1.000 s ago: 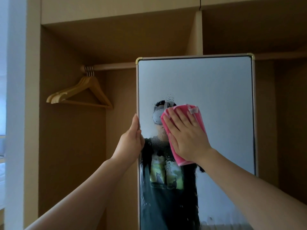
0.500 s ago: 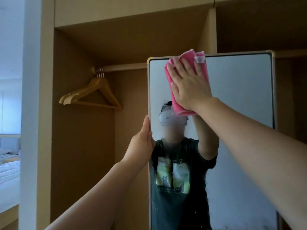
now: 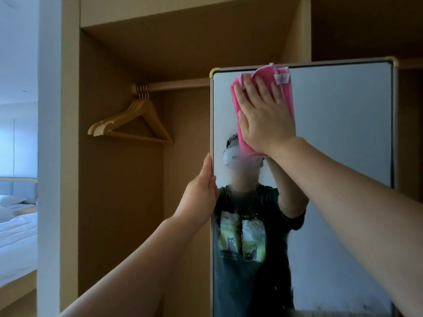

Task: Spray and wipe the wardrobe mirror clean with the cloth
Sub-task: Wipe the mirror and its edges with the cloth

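The wardrobe mirror [image 3: 343,133] is a tall panel with a thin gold frame, standing in front of the open wardrobe. A folded pink cloth [image 3: 286,94] lies flat against the glass just under the top edge, left of centre. My right hand [image 3: 263,117] presses it there with straight, spread fingers. My left hand [image 3: 201,197] grips the mirror's left edge at mid height, thumb along the front of the frame. Faint droplets and streaks show on the lower glass. No spray bottle is in view.
Several wooden hangers [image 3: 130,124] hang from the rail [image 3: 178,84] in the wardrobe bay left of the mirror. A white wall post [image 3: 49,156] stands further left, with a bed [image 3: 16,229] beyond it. The glass reflects a person in a dark T-shirt.
My right hand has swept the cloth up from the middle of the glass to the top edge. My left hand has kept its hold on the left edge.
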Motion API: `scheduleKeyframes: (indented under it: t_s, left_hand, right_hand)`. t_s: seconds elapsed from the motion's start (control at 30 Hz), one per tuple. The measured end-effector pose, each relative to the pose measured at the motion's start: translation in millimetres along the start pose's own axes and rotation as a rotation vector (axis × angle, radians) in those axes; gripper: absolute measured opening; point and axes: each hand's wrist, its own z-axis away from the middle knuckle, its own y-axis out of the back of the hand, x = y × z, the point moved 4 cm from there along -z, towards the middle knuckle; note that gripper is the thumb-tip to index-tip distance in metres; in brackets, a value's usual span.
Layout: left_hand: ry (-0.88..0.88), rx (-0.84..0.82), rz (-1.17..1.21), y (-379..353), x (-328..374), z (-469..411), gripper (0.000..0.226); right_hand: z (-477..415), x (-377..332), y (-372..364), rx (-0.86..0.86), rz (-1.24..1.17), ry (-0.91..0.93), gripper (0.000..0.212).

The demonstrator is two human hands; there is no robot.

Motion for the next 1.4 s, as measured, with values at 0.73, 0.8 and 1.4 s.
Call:
scheduleKeyframes:
  t_s: [0.73, 0.8, 1.4]
  left_hand:
    - [-0.016, 0.026, -0.018, -6.0, -5.5, 6.5, 0.055]
    - [-0.012, 0.018, -0.020, -6.8, -5.8, 8.4, 0.054]
    - [0.023, -0.057, 0.013, -7.2, -16.6, 15.9, 0.048]
  right_hand:
    - [147.8, -66.2, -27.4, -0.067, -0.086, 0.142, 0.067]
    - [151.2, -66.9, -26.9, -0.072, -0.086, 0.147, 0.066]
    - [114.4, -57.5, -25.7, -0.071, -0.086, 0.217, 0.061]
